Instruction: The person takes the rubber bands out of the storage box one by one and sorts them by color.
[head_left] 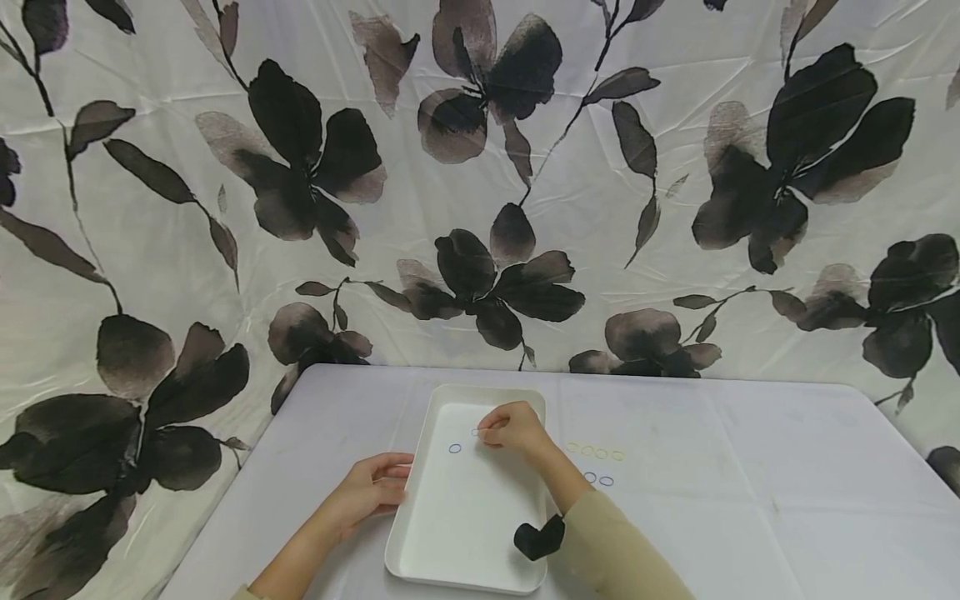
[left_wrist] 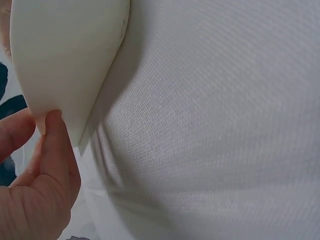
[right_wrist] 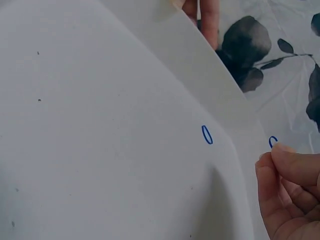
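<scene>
A white tray (head_left: pixel 465 533) lies on the table (head_left: pixel 750 500), its long side running away from the person. The right hand (head_left: pixel 513 429) hangs over the tray's far end with its fingertips pinched on a small blue ring (right_wrist: pixel 272 142) (in the right wrist view the ring pokes out just above the thumb (right_wrist: pixel 295 162), over the tray's wall). A second blue ring (head_left: pixel 454 448) lies flat on the tray floor, near the hand and to its left. The left hand (head_left: pixel 371 492) grips the tray's left rim, fingers curled over the edge; the left wrist view shows the thumb (left_wrist: pixel 52 150) pressed against the rim from outside.

On the table to the right of the tray, a row of yellow rings (head_left: pixel 594 452) sits just beyond two more blue rings (head_left: pixel 597 479), all lying apart from the tray. A cloth with dark flowers (head_left: pixel 480 167) hangs behind the table.
</scene>
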